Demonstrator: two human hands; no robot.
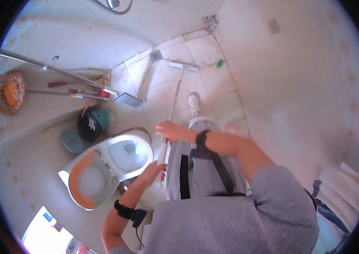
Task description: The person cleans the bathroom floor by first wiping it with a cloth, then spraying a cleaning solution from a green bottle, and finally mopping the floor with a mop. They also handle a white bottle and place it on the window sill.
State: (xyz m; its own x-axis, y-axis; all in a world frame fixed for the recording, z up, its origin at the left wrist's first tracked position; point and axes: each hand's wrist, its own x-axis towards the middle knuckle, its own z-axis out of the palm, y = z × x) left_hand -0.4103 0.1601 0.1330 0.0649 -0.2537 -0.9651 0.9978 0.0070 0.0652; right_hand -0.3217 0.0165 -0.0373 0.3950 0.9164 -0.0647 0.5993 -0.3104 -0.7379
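A long-handled floor squeegee (pixel 174 101) slants away from me across the tiles. Its narrow white head (pixel 183 67) rests on the floor near the far wall. My left hand (pixel 152 172) is wrapped round the white grip near the handle's end. Farther up, my right hand (pixel 172 131) closes on the pole just beyond that grip. Left of both hands stands a toilet (pixel 145 150) with its lid and orange-edged seat raised. My white shoe (pixel 194 105) is on the floor to the right of the pole.
A floor drain (pixel 156 56) lies by the far wall, and a green object (pixel 219 63) on the tiles. Along the left wall are a flat mop (pixel 129 100), a shaggy mop head (pixel 11 93), a black-bagged bin (pixel 89 126) and a grey-blue lid (pixel 72 141). Towels (pixel 342 190) hang at right.
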